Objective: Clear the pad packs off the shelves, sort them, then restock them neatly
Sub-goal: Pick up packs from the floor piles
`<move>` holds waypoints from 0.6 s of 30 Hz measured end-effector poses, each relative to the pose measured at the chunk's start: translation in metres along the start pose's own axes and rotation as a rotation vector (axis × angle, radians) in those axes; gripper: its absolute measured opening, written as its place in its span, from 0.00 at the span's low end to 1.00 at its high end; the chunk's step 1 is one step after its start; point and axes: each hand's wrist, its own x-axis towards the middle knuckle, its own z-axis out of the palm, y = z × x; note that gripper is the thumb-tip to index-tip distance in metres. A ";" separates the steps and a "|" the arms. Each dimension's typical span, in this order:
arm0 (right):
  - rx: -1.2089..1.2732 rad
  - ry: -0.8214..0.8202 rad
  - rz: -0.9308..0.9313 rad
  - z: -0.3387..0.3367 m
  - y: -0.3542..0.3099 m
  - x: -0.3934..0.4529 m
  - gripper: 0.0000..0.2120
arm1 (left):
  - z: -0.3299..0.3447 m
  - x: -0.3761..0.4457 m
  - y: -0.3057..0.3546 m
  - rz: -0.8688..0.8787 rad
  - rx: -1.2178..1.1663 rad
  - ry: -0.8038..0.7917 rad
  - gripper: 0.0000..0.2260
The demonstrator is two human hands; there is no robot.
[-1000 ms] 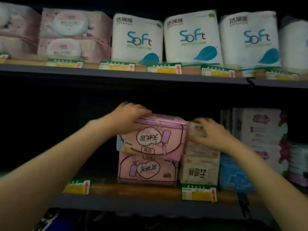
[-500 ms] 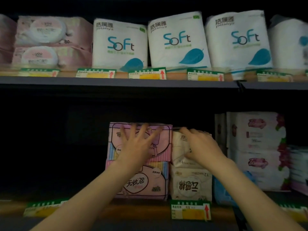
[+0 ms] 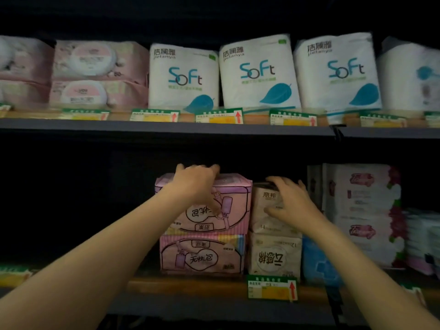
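Both hands are up at the lower shelf, a wooden board with a dark grey front edge in a dim, dark-backed unit. The left hand curls over the top of the upper pink pad pack, thumb down its front; that pack sits on a second pink pack. Just to the right, the right hand grips the upper beige pack, stacked on another beige pack. A price tag hangs at the near edge. Further right stand white floral packs. On the upper shelf, white tissue packs and pink wipes line up.
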 end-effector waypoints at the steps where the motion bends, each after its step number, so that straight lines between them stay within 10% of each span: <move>1: 0.088 0.038 -0.027 0.000 -0.004 -0.006 0.32 | 0.002 -0.004 -0.004 0.003 -0.011 0.011 0.38; 10: 0.013 -0.060 -0.035 0.025 -0.056 -0.003 0.54 | 0.037 -0.038 -0.020 0.012 0.072 0.191 0.35; 15: 0.043 0.170 -0.031 0.038 -0.068 0.007 0.49 | 0.058 -0.059 -0.026 0.015 0.069 0.541 0.36; 18: 0.161 0.313 -0.185 0.043 -0.067 -0.006 0.41 | 0.040 -0.066 -0.041 -0.001 -0.100 0.473 0.44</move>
